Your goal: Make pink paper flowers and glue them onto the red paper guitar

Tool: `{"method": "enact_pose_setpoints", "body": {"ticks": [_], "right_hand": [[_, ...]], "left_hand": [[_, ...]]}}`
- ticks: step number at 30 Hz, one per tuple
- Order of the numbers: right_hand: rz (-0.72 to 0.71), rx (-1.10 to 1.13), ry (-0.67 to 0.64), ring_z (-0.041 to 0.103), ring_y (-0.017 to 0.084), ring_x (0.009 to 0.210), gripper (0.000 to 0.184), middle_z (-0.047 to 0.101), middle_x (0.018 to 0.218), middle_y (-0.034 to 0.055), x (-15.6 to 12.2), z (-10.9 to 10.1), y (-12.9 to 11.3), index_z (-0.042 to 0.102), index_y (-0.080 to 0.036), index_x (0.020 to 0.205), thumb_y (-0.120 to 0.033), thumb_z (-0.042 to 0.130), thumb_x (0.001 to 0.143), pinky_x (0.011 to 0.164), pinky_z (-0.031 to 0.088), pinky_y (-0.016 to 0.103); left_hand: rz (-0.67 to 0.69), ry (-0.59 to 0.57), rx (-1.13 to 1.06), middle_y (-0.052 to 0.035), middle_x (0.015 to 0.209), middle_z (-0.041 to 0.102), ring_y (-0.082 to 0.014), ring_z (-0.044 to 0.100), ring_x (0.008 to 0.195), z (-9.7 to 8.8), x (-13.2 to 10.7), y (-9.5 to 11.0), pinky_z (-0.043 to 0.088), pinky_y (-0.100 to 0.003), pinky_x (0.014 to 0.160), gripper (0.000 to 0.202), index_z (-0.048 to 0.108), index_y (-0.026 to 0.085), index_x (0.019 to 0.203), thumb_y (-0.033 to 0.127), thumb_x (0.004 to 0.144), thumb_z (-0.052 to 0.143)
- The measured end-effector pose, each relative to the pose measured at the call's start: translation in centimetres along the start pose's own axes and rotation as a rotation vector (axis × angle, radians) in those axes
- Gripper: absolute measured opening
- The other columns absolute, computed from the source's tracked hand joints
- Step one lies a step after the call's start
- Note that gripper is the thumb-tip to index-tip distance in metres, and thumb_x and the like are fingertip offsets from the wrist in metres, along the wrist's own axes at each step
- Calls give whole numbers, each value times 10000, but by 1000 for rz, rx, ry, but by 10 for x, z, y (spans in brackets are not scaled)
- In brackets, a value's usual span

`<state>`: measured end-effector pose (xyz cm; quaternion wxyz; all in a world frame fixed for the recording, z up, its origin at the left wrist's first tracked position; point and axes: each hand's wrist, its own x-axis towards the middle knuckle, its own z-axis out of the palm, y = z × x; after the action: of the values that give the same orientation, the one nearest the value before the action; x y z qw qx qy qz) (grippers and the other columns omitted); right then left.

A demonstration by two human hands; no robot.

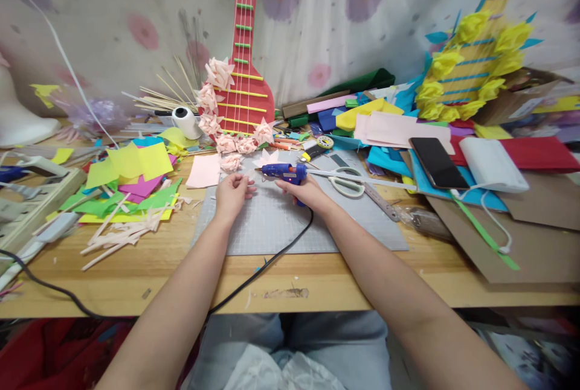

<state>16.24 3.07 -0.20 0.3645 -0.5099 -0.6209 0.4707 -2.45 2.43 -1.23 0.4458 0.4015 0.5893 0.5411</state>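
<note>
In my right hand [302, 189] is a blue hot glue gun [284, 171], its nozzle pointing left and a long glue stick [380, 181] sticking out behind. My left hand [234, 195] is closed in a pinch just left of the nozzle; whatever the fingertips hold is too small to make out. Beyond that hand lie a pink paper flower [231, 163], a square of pink paper [203, 171] and a pink petal-shaped piece [268, 157]. Behind them stands a red guitar-shaped craft [254, 94] with pink flowers along its left side and lower edge. A grey cutting mat [272, 233] lies under both hands.
Scissors [347, 183] and a tape measure [324, 142] lie right of the gun. Coloured paper [131, 163] and pink strips [122, 230] are heaped left. The gun's black cord [258, 275] crosses the table edge. A phone [438, 162] and a yellow-flowered craft [471, 70] are right.
</note>
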Motion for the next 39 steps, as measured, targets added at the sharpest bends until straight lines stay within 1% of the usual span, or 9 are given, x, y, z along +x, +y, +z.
{"method": "enact_pose_setpoints", "body": {"ticks": [4, 8, 14, 21, 27, 34, 39], "right_hand": [[15, 98, -27, 457, 67, 439, 344, 625, 661, 13, -1, 0, -3, 635, -153, 805, -469, 673, 674, 379, 397, 193], [23, 103, -22, 448, 66, 432, 355, 600, 625, 1, -2, -1, -5, 629, -149, 830, -466, 674, 675, 374, 392, 185], [12, 107, -22, 435, 59, 416, 361, 604, 620, -6, -1, -2, -2, 633, -152, 850, -467, 680, 679, 369, 391, 181], [43, 44, -33, 435, 62, 398, 340, 583, 595, -16, 0, -2, 1, 629, -175, 861, -468, 677, 694, 353, 373, 185], [37, -28, -29, 447, 73, 394, 342, 549, 545, -18, 0, -2, 2, 624, -182, 797, -504, 674, 694, 355, 375, 195], [36, -69, -22, 453, 85, 392, 348, 551, 542, -8, 2, -2, 4, 618, -181, 751, -523, 660, 702, 359, 372, 216], [31, -56, -21, 457, 78, 390, 338, 548, 535, -15, 2, -2, 5, 620, -182, 751, -515, 658, 708, 361, 377, 203]], "left_hand": [[-8, 29, -20, -47, 717, 678, -115, 649, 549, 0, 1, 0, 488, -180, 455, 123, 550, 128, 779, 229, 763, 619], [-11, 26, -20, -53, 724, 678, -116, 651, 551, 0, 2, -1, 488, -179, 447, 97, 548, 125, 793, 211, 783, 592], [-25, 29, -22, -52, 725, 680, -115, 652, 555, 0, 0, 1, 494, -182, 465, 158, 543, 127, 785, 251, 758, 637], [-4, 22, -23, -47, 723, 675, -113, 649, 549, 0, 1, 0, 489, -176, 449, 99, 551, 126, 787, 215, 780, 595], [-3, 23, -22, -46, 731, 674, -107, 643, 538, 0, 1, 0, 491, -179, 450, 79, 554, 125, 794, 198, 786, 582], [-11, 24, -12, -58, 736, 686, -111, 648, 545, 1, -1, 2, 487, -175, 454, 110, 552, 125, 792, 222, 777, 602], [-2, 12, -7, -51, 725, 681, -108, 649, 545, 0, 1, 0, 483, -164, 446, 125, 551, 123, 792, 234, 775, 606]]}}
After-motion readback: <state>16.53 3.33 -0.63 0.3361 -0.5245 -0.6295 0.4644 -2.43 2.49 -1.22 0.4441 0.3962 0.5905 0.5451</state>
